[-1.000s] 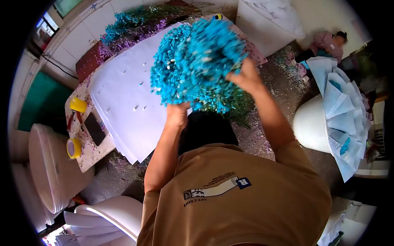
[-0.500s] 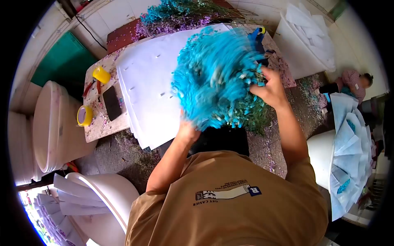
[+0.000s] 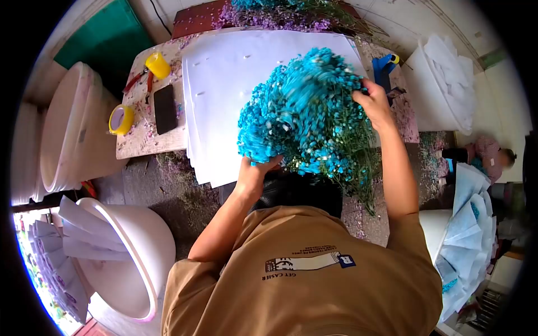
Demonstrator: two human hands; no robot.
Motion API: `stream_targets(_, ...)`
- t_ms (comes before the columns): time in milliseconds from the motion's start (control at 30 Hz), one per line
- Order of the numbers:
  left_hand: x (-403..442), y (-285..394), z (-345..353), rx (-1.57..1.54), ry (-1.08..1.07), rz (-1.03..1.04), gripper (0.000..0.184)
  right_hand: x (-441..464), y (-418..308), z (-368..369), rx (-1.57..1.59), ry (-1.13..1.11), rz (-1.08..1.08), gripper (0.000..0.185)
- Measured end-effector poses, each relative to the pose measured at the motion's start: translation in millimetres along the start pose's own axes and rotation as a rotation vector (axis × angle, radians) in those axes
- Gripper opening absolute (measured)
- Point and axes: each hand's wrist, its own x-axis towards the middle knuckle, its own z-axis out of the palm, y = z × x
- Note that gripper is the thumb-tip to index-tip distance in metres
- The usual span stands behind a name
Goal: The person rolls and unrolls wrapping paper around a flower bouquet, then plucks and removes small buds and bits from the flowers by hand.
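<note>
A big bunch of blue flowers [image 3: 314,106] with green stems hangs between my two hands, above the front right part of the white paper sheets [image 3: 218,112]. At its lower left edge my left hand [image 3: 255,173] is closed on the bunch, its fingertips hidden under the blossoms. My right hand [image 3: 374,105] pinches the bunch at its upper right side, thumb and fingers against the flowers. Some blossoms are blurred by motion. The stems point down to the right.
On the table's left lie a black phone [image 3: 165,109], yellow tape rolls [image 3: 121,119] and red-handled pliers [image 3: 149,84]. A blue tool [image 3: 383,70] lies right. Purple flowers [image 3: 274,19] lie behind. White tubs [image 3: 134,241] stand around; a person [image 3: 486,157] sits far right.
The bunch has turned and shows more green stems at its right side. Both hands stay on it. The view has shifted, showing more of the table's right side and the blue tool.
</note>
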Motion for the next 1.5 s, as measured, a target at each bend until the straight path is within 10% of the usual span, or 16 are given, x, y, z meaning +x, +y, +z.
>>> stream_targets(267, 0, 3, 2, -0.067, 0.034, -0.055, 0.027, -53, -28, -14, -0.116, 0.546, -0.344, 0.035)
stream_targets(367, -2, 13, 14, -0.074, -0.005, -0.057, 0.032, -116, -73, 23, 0.165, -0.002, -0.287, 0.019)
stream_targets(433, 3, 8, 16, -0.086, 0.020, 0.015, 0.030, -118, -86, 48, -0.366, -0.329, -0.480, 0.035)
stream_targets(700, -8, 19, -23, 0.079, -0.067, -0.019, 0.042, -81, -45, 55, -0.684, 0.037, -0.443, 0.058)
stream_targets(833, -18, 26, -31, 0.563, 0.248, 0.555, 0.077, -86, -42, 57, -0.673, 0.088, -0.527, 0.039)
stream_targets(1000, -35, 72, 15, 0.993, -0.114, 1.179, 0.041, -99, -48, 72, -0.610, 0.157, -0.655, 0.020)
stream_targets(1300, 11, 75, 52, 1.561, -0.045, 1.128, 0.038, -118, -50, 78, -0.293, -0.200, -0.220, 0.027)
stream_targets(1500, -78, 75, 81, 1.401, -0.397, 1.572, 0.027, -117, -17, 65, -0.460, -0.186, -0.635, 0.032)
